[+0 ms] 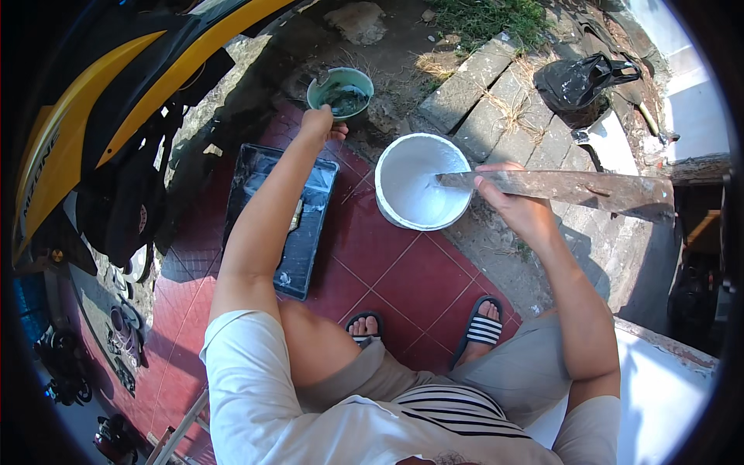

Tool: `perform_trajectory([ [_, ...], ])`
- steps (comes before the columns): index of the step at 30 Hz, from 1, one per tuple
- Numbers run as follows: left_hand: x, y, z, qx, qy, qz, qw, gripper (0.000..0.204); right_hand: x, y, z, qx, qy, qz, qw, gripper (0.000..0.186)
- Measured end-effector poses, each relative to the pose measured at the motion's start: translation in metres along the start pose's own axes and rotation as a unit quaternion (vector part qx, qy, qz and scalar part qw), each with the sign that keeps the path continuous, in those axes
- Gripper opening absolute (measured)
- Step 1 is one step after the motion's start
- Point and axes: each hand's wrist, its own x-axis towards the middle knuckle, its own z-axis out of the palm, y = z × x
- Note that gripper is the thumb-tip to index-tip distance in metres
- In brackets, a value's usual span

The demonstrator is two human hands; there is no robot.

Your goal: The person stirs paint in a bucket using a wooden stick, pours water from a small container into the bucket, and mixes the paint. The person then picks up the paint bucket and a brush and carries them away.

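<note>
My left hand [322, 124] grips the near rim of a small pale-green bucket [360, 87] with murky contents, beyond a black paint tray [301, 275]. In my right hand [511, 213] is a long, worn wooden board [597, 190], held level so that its left end reaches over the mouth of a white bucket [387, 182]. The white bucket has white paint or liquid inside and stands on the edge of the red tiles. An item with a pale handle lies in the tray, partly hidden by my left arm.
A yellow-and-black motorbike [132, 62] fills the upper left, with footwear [128, 329] below it. At back right are concrete blocks [473, 85], a black plastic bag [573, 89] and grass [488, 19]. A white wall [690, 70] edges the right. My sandalled feet rest on red tiles [395, 279].
</note>
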Motion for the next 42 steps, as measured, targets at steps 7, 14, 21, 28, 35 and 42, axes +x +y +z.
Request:
perform_trajectory([
  [7,0.013,-0.008,0.009,-0.026,-0.013,-0.008,1.000,0.041,0.013,0.005,0.022,0.105,-0.064,-0.088,0.988,0.030],
  [14,0.019,-0.014,0.009,-0.022,-0.013,-0.026,0.999,0.041,0.019,0.002,-0.004,-0.021,-0.057,0.000,0.998,0.027],
  [21,0.016,-0.026,0.011,-0.017,-0.030,-0.038,0.999,0.043,0.023,0.004,0.023,0.119,-0.043,-0.114,0.985,0.027],
  [28,0.009,-0.026,0.009,-0.041,-0.014,-0.074,0.996,0.048,0.016,0.018,0.016,0.111,-0.059,-0.019,0.992,0.029],
  [35,-0.051,-0.004,0.009,0.137,-0.024,-0.031,0.990,0.060,0.019,-0.005,0.009,-0.003,0.050,-0.032,0.998,0.029],
  [42,-0.107,0.009,0.041,0.292,-0.257,0.089,0.917,0.056,0.004,-0.008,0.026,0.080,-0.073,-0.072,0.991,0.033],
])
